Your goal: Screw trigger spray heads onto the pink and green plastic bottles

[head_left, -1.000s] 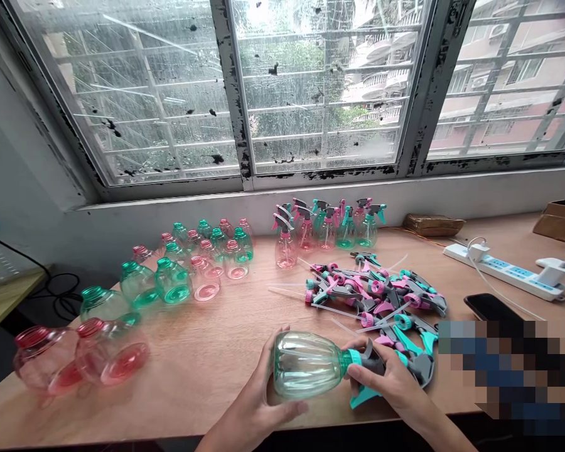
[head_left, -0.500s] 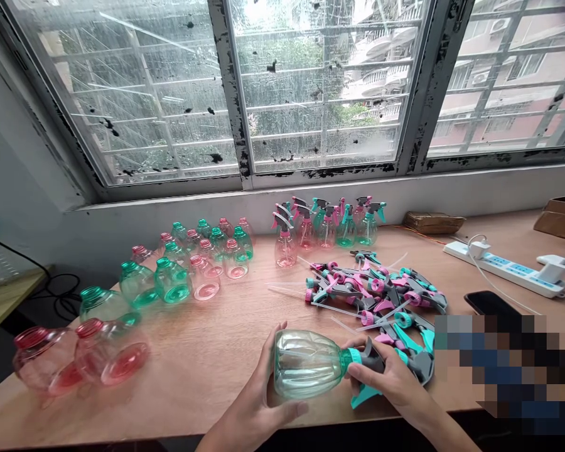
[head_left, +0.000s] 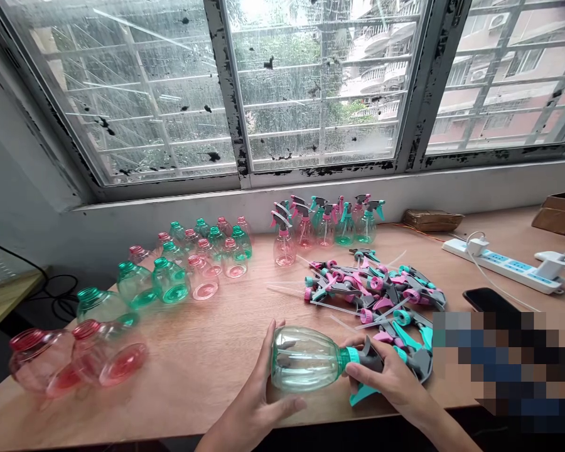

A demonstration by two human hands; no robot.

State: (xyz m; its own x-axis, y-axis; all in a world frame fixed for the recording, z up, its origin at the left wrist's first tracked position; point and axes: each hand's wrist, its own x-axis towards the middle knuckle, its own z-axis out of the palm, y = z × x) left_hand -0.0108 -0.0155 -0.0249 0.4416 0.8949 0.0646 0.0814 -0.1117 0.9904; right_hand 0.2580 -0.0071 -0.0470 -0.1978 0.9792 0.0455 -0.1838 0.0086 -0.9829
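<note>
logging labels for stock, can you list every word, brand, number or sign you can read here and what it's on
No text can be read anywhere.
Green bottle in the hands: no label or lettering shows.
Power strip: any markings are too small to read.
Phone: dark screen, nothing legible.
Pixelated patch: too obscured to read.
</note>
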